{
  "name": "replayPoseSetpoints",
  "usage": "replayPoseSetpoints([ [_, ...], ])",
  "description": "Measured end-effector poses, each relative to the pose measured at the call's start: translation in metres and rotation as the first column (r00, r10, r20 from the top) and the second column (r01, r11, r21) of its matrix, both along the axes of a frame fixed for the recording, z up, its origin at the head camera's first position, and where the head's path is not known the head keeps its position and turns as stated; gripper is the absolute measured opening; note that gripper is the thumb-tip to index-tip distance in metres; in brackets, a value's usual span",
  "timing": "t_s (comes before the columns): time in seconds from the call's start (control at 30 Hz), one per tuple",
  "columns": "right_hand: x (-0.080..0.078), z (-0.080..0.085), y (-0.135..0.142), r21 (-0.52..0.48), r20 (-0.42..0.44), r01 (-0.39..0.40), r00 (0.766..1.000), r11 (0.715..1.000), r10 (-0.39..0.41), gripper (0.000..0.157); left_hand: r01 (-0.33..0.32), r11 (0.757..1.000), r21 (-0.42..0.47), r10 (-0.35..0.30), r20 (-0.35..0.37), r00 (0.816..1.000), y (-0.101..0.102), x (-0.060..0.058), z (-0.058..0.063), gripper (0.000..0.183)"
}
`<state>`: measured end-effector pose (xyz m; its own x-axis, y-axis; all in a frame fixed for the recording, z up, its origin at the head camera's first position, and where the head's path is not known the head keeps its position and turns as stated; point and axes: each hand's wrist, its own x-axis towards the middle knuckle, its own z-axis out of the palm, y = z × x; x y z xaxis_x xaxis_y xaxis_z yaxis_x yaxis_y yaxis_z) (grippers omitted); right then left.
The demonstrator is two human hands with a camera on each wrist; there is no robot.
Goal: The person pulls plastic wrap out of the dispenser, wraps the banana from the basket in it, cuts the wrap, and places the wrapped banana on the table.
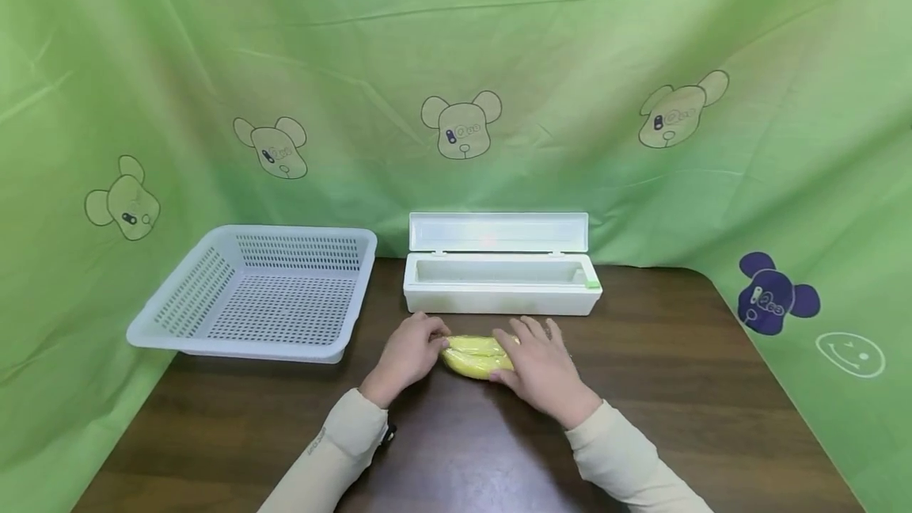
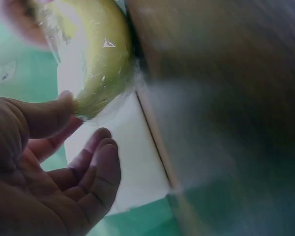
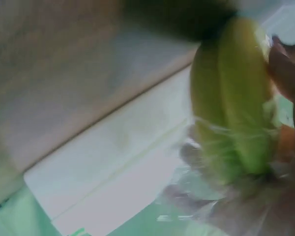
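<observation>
Bananas [image 1: 473, 362] wrapped in clear plastic film are held between the two hands, just in front of a white box. My left hand [image 1: 409, 355] pinches their left end between thumb and forefinger; its other fingers curve apart from the fruit in the left wrist view. Around the right end, my right hand [image 1: 541, 370] grips with the thumb on the near side and fingers on the far side. In the right wrist view, two bananas [image 3: 241, 98] lie side by side, and loose film [image 3: 187, 196] covers part of the fingers.
The long white box [image 1: 499, 303] stands at the back of the brown table [image 1: 677, 386], its lid [image 1: 499, 232] raised. A pale plastic basket [image 1: 331, 351] with slotted walls sits at the back left. Green cloth with printed bear heads hangs behind and at both sides.
</observation>
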<state>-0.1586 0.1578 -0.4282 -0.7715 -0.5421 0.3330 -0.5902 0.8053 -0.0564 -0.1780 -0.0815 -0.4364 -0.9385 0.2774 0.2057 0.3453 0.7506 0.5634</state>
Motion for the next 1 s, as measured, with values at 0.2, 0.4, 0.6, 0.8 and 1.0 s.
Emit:
replayPoseSetpoints([
  [0.2, -0.013, 0.009, -0.01, -0.293, 0.074, -0.059, 0.994, 0.954, 0.084, 0.065, -0.065, 0.998, -0.002, 0.064, 0.132, 0.989, -0.008, -0.001, -0.002, 0.006],
  [0.4, -0.029, 0.004, -0.033, -0.633, 0.206, 0.029, 0.97, 0.774, 0.132, 0.044, -0.097, 0.995, 0.016, 0.092, 0.192, 0.977, -0.009, -0.004, -0.006, 0.005],
  [0.6, -0.036, -0.001, -0.061, -0.869, 0.368, 0.277, 0.915, 0.411, 0.162, 0.014, -0.078, 0.992, 0.098, 0.048, 0.277, 0.96, -0.011, -0.005, -0.014, 0.005],
  [0.8, -0.039, -0.009, -0.078, -0.935, 0.238, 0.21, 0.969, 0.286, 0.067, 0.011, -0.068, 0.982, 0.177, 0.008, 0.319, 0.948, -0.01, -0.005, -0.014, 0.005],
  [1.0, -0.043, -0.011, -0.074, -0.932, 0.167, 0.131, 0.982, 0.337, 0.082, 0.015, -0.069, 0.971, 0.229, -0.018, 0.359, 0.933, -0.009, -0.007, -0.013, 0.004],
])
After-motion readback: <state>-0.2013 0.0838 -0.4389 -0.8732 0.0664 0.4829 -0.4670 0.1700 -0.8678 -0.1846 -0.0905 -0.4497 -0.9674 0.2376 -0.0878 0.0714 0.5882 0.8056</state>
